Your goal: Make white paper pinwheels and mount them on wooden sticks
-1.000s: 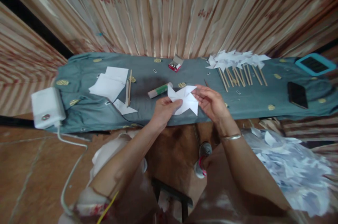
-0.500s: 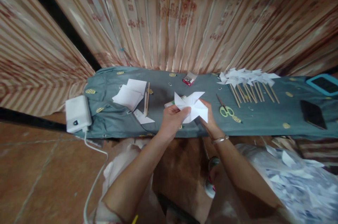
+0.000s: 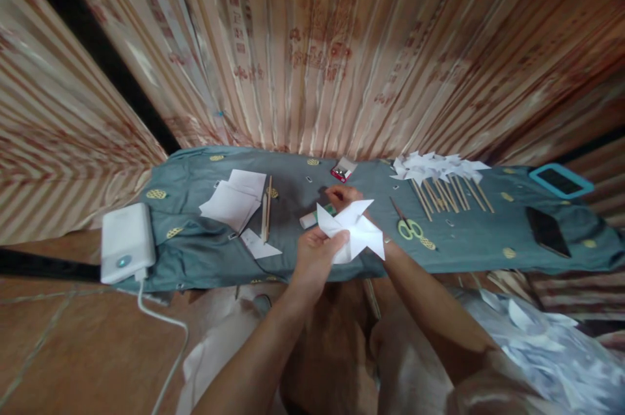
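My left hand is closed on a folded white paper pinwheel, thumb on top near its centre. Beyond the pinwheel, my right hand reaches over the cloth, its fingers slightly bent and apart, with nothing visible in them; the pinwheel covers part of that hand and wrist. A glue stick with a green end lies just short of the right fingers. Farther back stands a small open red box with small shiny pieces inside.
On the green cloth lie paper squares, wooden sticks, a paper scrap, scissors, finished pinwheels on sticks, a dark phone and a blue-framed device. A white power bank sits left; a bag of paper pieces is lower right.
My right hand has let go of the pinwheel and moved forward behind it, toward the red box. The left hand still holds the pinwheel. The camera view has shifted slightly.
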`<state>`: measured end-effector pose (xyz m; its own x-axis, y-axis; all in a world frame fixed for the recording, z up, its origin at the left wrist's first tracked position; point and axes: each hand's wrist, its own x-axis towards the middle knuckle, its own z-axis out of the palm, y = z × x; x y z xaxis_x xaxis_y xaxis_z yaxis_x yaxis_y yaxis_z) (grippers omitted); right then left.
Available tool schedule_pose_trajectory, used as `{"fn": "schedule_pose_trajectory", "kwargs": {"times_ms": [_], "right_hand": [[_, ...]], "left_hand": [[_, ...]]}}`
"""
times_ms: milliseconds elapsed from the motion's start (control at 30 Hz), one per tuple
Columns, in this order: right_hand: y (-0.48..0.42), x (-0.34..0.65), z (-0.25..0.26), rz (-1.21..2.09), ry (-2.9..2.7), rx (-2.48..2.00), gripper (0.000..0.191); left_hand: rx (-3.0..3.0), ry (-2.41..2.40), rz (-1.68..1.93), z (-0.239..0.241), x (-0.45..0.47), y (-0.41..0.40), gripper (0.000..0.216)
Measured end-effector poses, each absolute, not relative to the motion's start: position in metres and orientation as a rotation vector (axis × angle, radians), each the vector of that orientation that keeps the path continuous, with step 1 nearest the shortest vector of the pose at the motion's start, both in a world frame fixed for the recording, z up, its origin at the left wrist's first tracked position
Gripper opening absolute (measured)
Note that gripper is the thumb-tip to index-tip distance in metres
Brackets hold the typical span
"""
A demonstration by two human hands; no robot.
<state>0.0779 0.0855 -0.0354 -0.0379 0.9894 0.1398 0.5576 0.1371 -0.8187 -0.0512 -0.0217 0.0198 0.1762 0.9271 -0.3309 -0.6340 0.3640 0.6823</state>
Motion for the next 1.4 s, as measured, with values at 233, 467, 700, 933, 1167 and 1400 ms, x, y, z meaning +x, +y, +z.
{"fn": "schedule_pose_trajectory", "kwargs": {"times_ms": [233,467,700,933,1167,1400], "right_hand": [[0.123,0.096,-0.013,0.239,-2.047,-1.889,0.032],[0.169,0.109,0.0,-0.014,-2.406,-2.063,0.031],[0.187,0.106,-0.009,-0.094,-2.595,-2.108,0.032],[0.191,0.108,-0.012,-0.11,-2.649,-2.1,0.036],[0.192,0.108,-0.012,-0.096,-2.643,-2.11,0.035],[0.19,0.11,-0.006,-0.066,-2.669,-2.076,0.035]], "left_hand": [[0.449,0.794,1.129,0.023,-0.052,-0.022,0.031],[0.499,0.849,1.116,0.02,-0.048,-0.019,0.03],[0.497,0.892,1.066,0.018,-0.039,-0.022,0.029],[0.484,0.889,1.061,0.013,-0.029,-0.02,0.027],[0.482,0.897,1.039,0.019,-0.026,-0.02,0.019],[0.511,0.891,1.052,0.017,-0.022,-0.02,0.017]]}}
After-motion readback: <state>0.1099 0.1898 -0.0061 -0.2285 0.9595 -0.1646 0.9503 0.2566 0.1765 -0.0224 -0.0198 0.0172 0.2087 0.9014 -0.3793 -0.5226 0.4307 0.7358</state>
